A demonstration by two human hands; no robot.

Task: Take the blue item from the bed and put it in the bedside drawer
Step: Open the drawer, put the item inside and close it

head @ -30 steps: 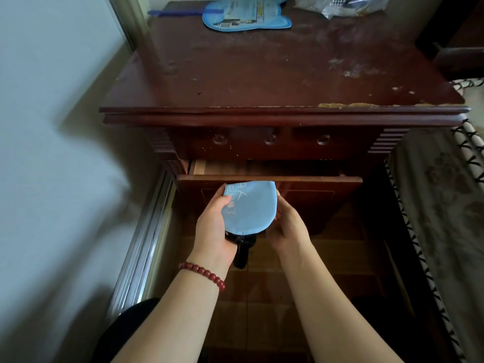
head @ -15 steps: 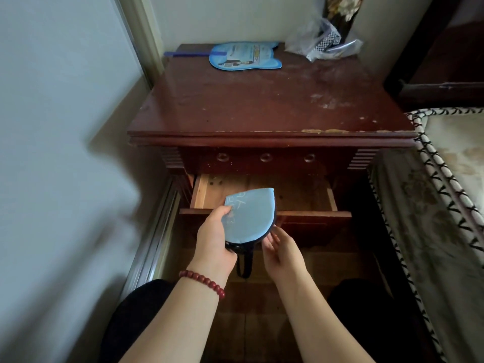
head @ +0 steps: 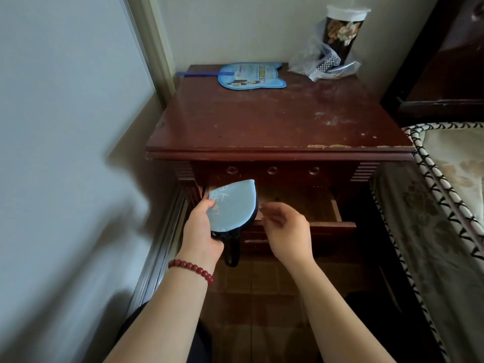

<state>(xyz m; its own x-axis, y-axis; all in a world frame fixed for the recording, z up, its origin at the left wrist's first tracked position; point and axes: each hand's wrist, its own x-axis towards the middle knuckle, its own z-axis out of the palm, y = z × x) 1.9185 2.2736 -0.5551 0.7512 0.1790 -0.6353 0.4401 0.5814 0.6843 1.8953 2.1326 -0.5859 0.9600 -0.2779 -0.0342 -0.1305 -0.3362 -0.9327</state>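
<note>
The blue item [head: 233, 204] is a light blue folded fabric piece with pale lettering, a dark edge and a black strap hanging below. My left hand [head: 200, 229] grips its lower left corner and holds it over the left part of the open bedside drawer [head: 332, 224]. The drawer is pulled out under the dark wooden nightstand [head: 275, 121], and its bare wooden bottom shows. My right hand [head: 285, 226] hovers just right of the item with fingers apart, over the drawer's front edge, holding nothing.
A blue hand fan [head: 251, 76] lies at the back of the nightstand top. A floral cup with plastic bags [head: 332, 51] stands at the back right. A wall [head: 65, 153] runs close on the left, the bed [head: 450, 200] on the right.
The drawer has come out further. My right hand has let go of the blue item and moved right; my left hand has carried it over the open drawer. The camera has pulled back.
</note>
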